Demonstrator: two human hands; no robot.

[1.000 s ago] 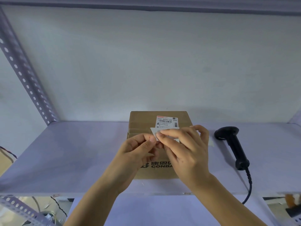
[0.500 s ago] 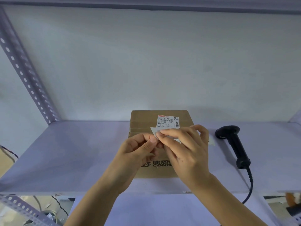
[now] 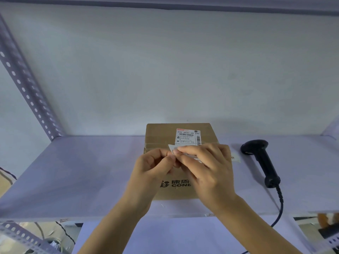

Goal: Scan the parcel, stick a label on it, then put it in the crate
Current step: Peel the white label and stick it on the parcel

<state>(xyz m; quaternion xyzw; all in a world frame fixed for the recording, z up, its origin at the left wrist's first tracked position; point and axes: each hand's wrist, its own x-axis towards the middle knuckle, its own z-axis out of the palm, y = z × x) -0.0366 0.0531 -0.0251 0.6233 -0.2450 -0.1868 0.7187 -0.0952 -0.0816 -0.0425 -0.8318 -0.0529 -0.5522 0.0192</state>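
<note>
With our left hand [image 3: 153, 166] and right hand [image 3: 205, 167] both pinching the small white paper label [image 3: 172, 149] above the brown cardboard parcel [image 3: 161, 136], we should peel slowly, keeping it flat.

hands [image 3: 185, 167] barely shifted, label [image 3: 172, 148] perhaps peeling

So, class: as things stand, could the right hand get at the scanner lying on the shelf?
Probably yes: the scanner lies in the open, right of the right hand, nothing between them. But that hand is pinching the label, so it must let go first.
</note>
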